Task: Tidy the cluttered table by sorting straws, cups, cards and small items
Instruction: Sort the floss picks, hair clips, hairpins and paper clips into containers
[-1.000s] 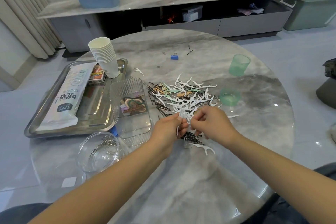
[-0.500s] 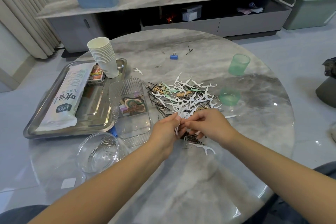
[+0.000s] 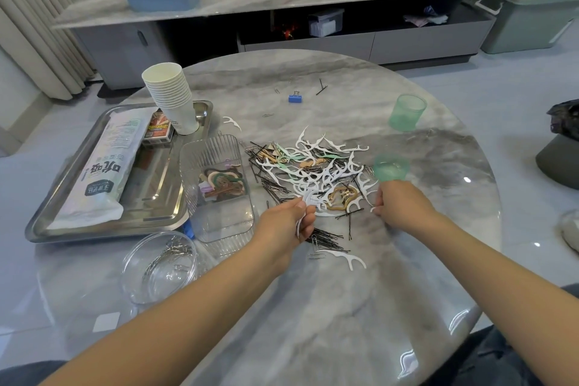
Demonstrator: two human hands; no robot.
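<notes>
The right hand (image 3: 404, 208) has swung away from the left hand (image 3: 282, 226) to the pile's right edge, fingertips pinching a white floss pick there. The left hand grips a bunch of floss picks (image 3: 305, 210), long axes roughly upright, heads up. Gathering seems under way; next, passing the pick across.

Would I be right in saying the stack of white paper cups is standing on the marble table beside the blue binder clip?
Not quite: in the head view the stack of white paper cups stands in the far corner of the steel tray. The blue binder clip lies apart from it on the marble table.
</notes>
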